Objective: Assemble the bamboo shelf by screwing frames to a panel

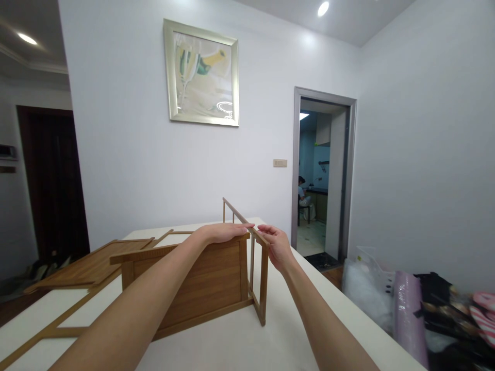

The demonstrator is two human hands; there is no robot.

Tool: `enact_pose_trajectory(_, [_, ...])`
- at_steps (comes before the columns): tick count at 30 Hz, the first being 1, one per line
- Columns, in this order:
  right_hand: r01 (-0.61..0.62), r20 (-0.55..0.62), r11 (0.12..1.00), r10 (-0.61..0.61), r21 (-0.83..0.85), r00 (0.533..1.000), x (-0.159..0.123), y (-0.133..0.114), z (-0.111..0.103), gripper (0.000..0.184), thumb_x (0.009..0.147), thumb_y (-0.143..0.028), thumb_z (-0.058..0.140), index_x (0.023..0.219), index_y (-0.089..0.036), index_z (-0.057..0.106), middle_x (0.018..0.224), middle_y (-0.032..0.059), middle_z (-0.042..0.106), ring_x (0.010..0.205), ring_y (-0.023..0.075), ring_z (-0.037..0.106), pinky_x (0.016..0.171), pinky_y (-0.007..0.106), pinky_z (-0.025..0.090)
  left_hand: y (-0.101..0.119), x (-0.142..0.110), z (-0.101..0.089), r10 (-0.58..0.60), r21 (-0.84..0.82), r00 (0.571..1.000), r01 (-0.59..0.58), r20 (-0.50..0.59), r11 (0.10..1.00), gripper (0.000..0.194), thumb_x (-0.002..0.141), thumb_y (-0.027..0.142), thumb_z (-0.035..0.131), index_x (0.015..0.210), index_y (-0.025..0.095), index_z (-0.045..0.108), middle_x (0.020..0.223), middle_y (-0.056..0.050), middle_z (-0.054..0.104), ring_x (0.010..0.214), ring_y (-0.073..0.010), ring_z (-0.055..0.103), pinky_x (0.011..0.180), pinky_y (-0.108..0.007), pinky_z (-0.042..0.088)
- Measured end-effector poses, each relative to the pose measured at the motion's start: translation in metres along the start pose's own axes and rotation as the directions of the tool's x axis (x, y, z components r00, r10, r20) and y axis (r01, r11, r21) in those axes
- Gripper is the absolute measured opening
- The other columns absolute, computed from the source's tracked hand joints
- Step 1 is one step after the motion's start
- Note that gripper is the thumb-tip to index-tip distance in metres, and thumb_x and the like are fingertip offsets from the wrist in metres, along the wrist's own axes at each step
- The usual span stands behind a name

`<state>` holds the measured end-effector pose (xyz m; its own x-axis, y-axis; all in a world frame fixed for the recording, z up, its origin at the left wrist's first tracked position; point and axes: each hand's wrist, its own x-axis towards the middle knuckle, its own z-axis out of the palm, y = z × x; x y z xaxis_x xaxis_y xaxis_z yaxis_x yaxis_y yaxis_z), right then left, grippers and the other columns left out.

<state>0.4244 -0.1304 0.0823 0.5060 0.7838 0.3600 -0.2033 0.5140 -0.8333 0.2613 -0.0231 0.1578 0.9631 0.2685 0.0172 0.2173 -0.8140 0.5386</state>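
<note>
wooden panel [209, 273] on edge on counter [240, 345] | left hand [224, 232] flat on top edge, fingers together | right hand [276, 247] fingers pinch side frame [260, 268] | risk: unjoined frame slips, panel may tip flat

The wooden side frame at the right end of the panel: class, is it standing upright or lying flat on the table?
Upright: the side frame stands on the table, its foot down, against the panel.
</note>
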Motion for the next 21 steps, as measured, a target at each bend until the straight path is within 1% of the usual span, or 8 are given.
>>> enact_pose_trajectory(7, [0.040,0.012,0.999,-0.040,-0.010,0.999,0.0019,0.0020,-0.0012,0.037,0.050,-0.028,0.084,0.081,-0.016,0.068,0.074,0.0034,0.070,0.065,0.0149,0.062,0.065,0.030,0.048,-0.0029,0.0025,0.0007,0.017,-0.001,1.000,-0.017,0.004,1.000,0.059,0.089,0.057,0.031,0.143,0.032,0.033,0.151,0.006,0.028,0.140,-0.0177,0.026,0.116,-0.031,0.014])
enact_pose_trajectory(11, [0.059,0.007,0.998,-0.059,-0.031,0.998,0.0016,0.0010,-0.0013,0.036,0.052,-0.031,0.084,0.081,-0.016,0.067,0.076,0.0052,0.071,0.068,0.0169,0.064,0.065,0.031,0.049,-0.0039,0.0022,0.0005,-0.002,-0.006,1.000,0.002,-0.005,1.000,0.061,0.088,0.059,0.032,0.143,0.032,0.035,0.151,0.007,0.027,0.140,-0.0192,0.026,0.115,-0.031,0.014])
enact_pose_trajectory(14, [0.082,-0.001,0.995,-0.082,-0.057,0.997,0.0020,0.0007,-0.0023,0.037,0.052,-0.031,0.084,0.082,-0.016,0.067,0.075,0.0052,0.071,0.068,0.0167,0.064,0.065,0.030,0.049,-0.0022,0.0013,0.0010,-0.005,-0.013,1.000,0.004,-0.010,1.000,0.063,0.088,0.060,0.033,0.143,0.030,0.035,0.151,0.006,0.029,0.139,-0.0201,0.026,0.115,-0.030,0.014])
enact_pose_trajectory(21, [0.085,-0.012,0.992,-0.087,-0.094,0.996,0.0026,0.0012,-0.0045,0.039,0.053,-0.029,0.084,0.084,-0.015,0.067,0.075,0.0050,0.072,0.068,0.0168,0.066,0.072,0.033,0.050,-0.0005,0.0006,0.0014,-0.008,-0.010,1.000,0.007,-0.013,1.000,0.062,0.088,0.060,0.033,0.142,0.031,0.037,0.151,0.005,0.031,0.139,-0.0204,0.027,0.115,-0.031,0.015])
